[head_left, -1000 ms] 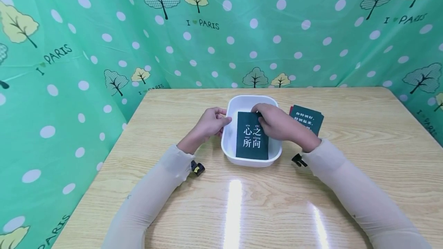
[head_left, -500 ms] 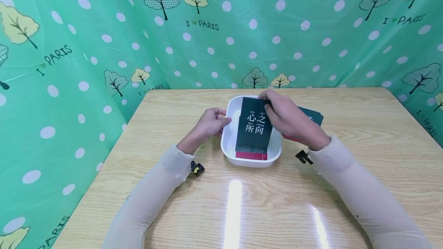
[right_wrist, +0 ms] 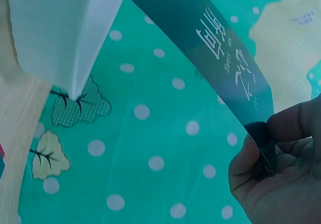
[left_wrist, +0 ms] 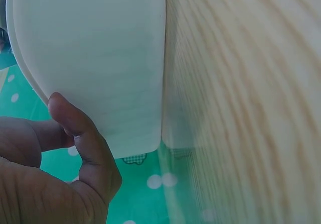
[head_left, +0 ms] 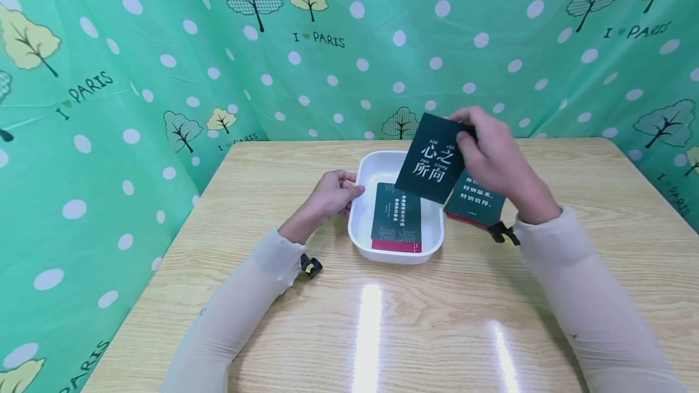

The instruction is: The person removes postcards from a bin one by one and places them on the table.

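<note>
My right hand (head_left: 488, 147) pinches a dark green card (head_left: 431, 159) with large white Chinese characters by its upper right corner. The card is lifted and tilted above the right side of a white plastic tub (head_left: 357, 232). In the right wrist view the same card (right_wrist: 200, 48) bends slightly between thumb and fingers (right_wrist: 291, 121). My left hand (head_left: 330, 194) grips the tub's left rim, thumb on top; the left wrist view shows the tub's wall (left_wrist: 100, 58) beside it. Inside the tub lies another green card (head_left: 396, 214) with small white text, over a red one (head_left: 396, 246).
To the right of the tub, a pile of green and red cards (head_left: 474, 199) lies on the wooden table (head_left: 437, 320), partly covered by my right hand and the held card. A green dotted curtain (head_left: 327, 77) hangs behind the table's far edge.
My right hand has raised the green card out of the tub, up and to the right, uncovering the cards beneath. My left hand stays at the rim.
</note>
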`<state>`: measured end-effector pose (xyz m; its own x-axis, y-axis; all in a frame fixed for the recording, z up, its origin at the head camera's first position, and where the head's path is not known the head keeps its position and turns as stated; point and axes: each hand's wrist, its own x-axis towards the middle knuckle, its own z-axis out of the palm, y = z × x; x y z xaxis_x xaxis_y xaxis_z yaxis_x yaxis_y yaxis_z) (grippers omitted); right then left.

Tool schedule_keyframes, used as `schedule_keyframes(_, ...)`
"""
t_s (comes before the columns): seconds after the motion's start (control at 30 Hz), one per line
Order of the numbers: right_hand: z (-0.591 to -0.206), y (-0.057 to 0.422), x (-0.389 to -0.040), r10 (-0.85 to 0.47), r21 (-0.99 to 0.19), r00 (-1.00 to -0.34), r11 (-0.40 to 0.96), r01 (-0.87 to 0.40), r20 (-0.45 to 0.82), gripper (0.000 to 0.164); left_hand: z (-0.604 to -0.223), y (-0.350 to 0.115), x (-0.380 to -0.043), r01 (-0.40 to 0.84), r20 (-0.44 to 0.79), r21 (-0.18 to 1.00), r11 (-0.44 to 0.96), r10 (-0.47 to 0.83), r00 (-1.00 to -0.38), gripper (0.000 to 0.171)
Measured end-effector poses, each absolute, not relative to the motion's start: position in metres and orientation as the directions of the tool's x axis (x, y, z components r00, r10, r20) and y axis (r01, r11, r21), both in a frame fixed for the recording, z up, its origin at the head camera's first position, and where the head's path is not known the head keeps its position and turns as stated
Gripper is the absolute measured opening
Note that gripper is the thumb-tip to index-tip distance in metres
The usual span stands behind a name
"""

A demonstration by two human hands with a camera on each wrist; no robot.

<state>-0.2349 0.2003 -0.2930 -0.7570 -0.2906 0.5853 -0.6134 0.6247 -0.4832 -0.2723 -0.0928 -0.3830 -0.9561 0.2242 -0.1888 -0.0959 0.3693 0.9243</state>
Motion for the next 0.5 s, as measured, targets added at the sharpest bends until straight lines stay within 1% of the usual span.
schedule_keyframes(0.13, -0.286, 0.215, -0.234, -0.213, -0.491, -0.764, 0.656, -0.574, 0.609, 0.026, -0.383, -0.093, -0.272, -0.091, -0.184, 0.923, 0.375, 0.221, -0.958, 0.033)
schedule_keyframes(0.23, -0.283, 0.225, -0.236, -0.155, -0.511, -0.784, 0.679, -0.527, 0.602, 0.028, -0.383, -0.093, -0.272, -0.092, -0.184, 0.923, 0.373, 0.22, -0.958, 0.033)
schedule_keyframes(0.5, -0.284, 0.246, -0.243, -0.024, -0.604, -0.876, 0.715, -0.352, 0.482, 0.034, -0.384, -0.092, -0.272, -0.097, -0.185, 0.926, 0.366, 0.214, -0.959, 0.034)
